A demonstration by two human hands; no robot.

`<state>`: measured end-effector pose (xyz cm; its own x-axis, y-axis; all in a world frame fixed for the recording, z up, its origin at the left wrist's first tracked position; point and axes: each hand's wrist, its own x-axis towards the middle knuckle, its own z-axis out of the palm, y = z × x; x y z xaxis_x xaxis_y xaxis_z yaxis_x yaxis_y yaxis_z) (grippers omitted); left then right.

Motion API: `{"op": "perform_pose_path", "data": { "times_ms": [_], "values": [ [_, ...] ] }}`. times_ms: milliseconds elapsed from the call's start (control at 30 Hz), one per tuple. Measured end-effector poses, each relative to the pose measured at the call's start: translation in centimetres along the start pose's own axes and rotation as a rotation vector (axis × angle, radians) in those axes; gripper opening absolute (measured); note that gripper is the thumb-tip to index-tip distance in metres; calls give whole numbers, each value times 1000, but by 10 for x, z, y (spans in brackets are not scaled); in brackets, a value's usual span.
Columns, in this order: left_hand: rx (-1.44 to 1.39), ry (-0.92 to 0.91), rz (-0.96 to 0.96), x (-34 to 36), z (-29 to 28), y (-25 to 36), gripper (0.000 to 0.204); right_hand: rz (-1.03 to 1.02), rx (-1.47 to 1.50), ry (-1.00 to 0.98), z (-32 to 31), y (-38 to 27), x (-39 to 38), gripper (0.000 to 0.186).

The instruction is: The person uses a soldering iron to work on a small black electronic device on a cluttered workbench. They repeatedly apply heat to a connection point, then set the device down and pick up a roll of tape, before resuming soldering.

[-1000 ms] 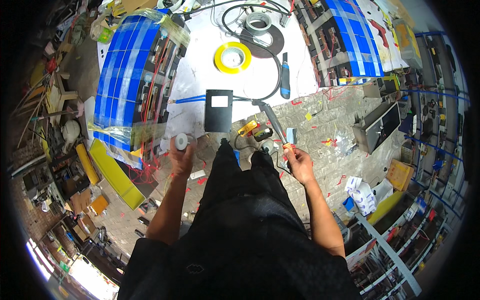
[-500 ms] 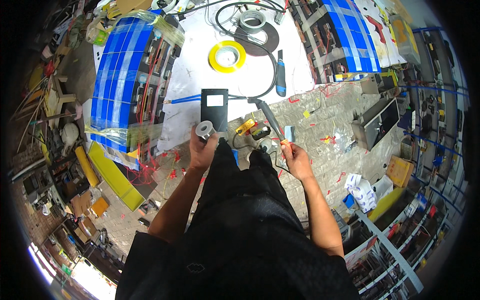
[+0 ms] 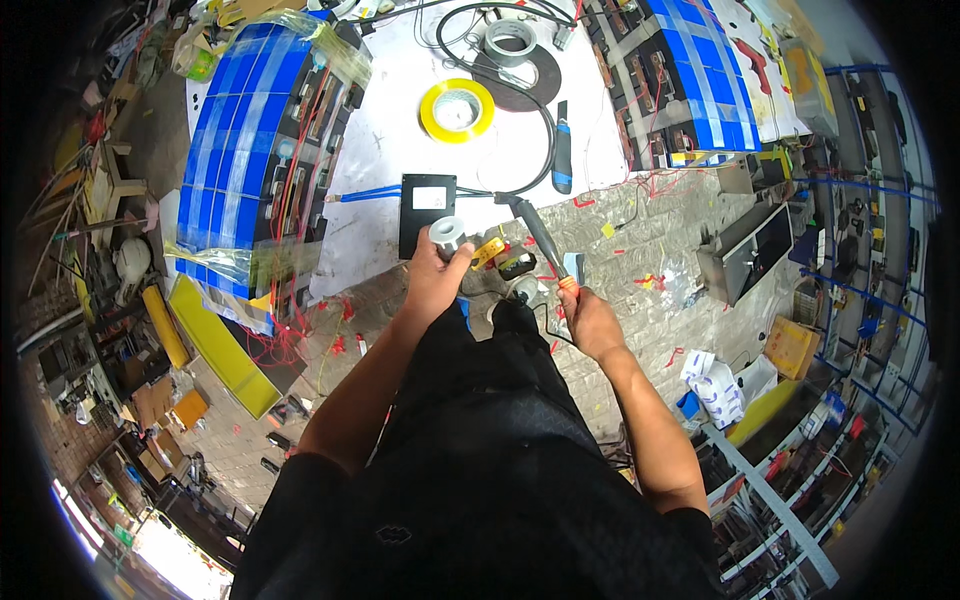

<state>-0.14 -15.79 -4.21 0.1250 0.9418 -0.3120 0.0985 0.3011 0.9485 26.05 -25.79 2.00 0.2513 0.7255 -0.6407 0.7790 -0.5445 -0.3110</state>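
Observation:
My left hand (image 3: 436, 275) holds a small grey spool of solder wire (image 3: 447, 234) just below a black box with a white label (image 3: 427, 212). My right hand (image 3: 590, 320) grips a soldering iron (image 3: 540, 240) by its orange and grey handle, tip pointing up and left toward the box. A black cable runs from the iron in a loop across the white sheet (image 3: 420, 120). The two hands are a short way apart, over a patterned floor with red wire scraps.
A yellow tape roll (image 3: 457, 108), a grey tape roll (image 3: 511, 40) and a blue-handled tool (image 3: 562, 160) lie on the white sheet. Blue-wrapped battery packs stand at left (image 3: 250, 160) and upper right (image 3: 700, 80). A grey metal box (image 3: 745, 250) sits right; shelves line the edges.
My left hand has carried the solder spool from the left in toward the black box and the iron's tip. My right hand has stayed nearly still.

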Motion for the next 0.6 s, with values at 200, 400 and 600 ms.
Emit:
{"op": "perform_pose_path", "data": {
  "times_ms": [200, 400, 600],
  "values": [
    [95, 7, -20, 26, 14, -25, 39, -6, -2, 0, 1, 1, 0, 60],
    [95, 31, -32, 42, 18, -24, 37, -10, 17, 4, 7, 7, 2, 60],
    [103, 42, -81, 49, 16, -32, 34, -7, 41, -5, 9, 9, 3, 62]
  ]
}}
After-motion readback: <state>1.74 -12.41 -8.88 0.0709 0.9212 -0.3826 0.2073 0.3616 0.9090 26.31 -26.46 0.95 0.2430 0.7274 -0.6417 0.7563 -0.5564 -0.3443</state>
